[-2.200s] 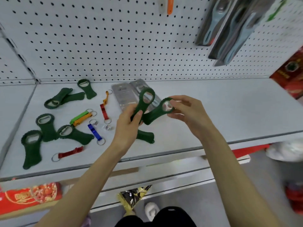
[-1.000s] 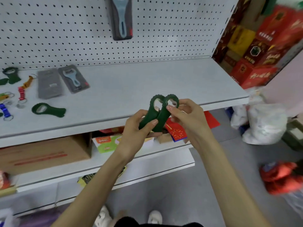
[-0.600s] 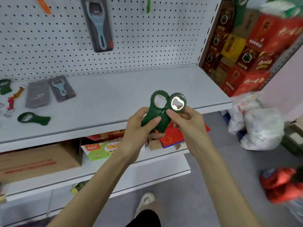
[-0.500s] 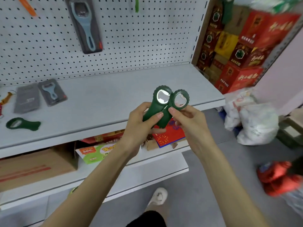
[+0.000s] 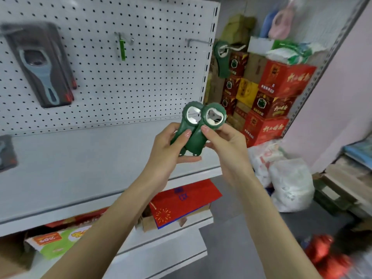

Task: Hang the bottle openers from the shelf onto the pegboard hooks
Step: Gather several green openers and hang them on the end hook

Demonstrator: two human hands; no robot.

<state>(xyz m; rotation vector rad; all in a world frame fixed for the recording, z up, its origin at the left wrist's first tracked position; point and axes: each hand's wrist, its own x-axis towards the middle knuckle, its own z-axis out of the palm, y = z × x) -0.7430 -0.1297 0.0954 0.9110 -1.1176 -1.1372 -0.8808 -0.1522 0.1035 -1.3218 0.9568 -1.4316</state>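
Head view: the only camera, looking down past two bare forearms at a white store fixture.
Left opener (image 5: 184, 127): dark green, held in the air above the near edge of the shelf, ring head up.
Right opener (image 5: 198, 138): the same kind, head touching the left opener's head, its handle lying over the other's handle (the two make a narrow V).
Left hand (image 5: 171, 147): grip clenched on the handles, thumb on the front of the left opener, fingers curled beneath both.
Right hand (image 5: 225, 147): grip grasping the right opener, thumb on its neck, fingertips behind its ring head.
Shelf (image 5: 80, 170): pale grey, wide; at its far left edge lies a dark packaged opener (image 5: 6, 152), partly cut off.
Pegboard (image 5: 151, 77): white, perforated, rising behind the shelf.
Hook (image 5: 198, 41): a metal rod jutting from the pegboard's upper right.
Hanging opener (image 5: 222, 59): green, dangling at the outer end of that hook, as far as can be told.
Green strip (image 5: 122, 48): hangs on another hook, left of it (too blurred to name).
Grey packs (image 5: 40, 65): carded openers hanging at the far left.
Red boxes (image 5: 281, 83): stacked to the right, beyond the pegboard.
White bags (image 5: 289, 182): on the floor below them.
Red carton (image 5: 181, 200): on the lower shelf, under the hands.
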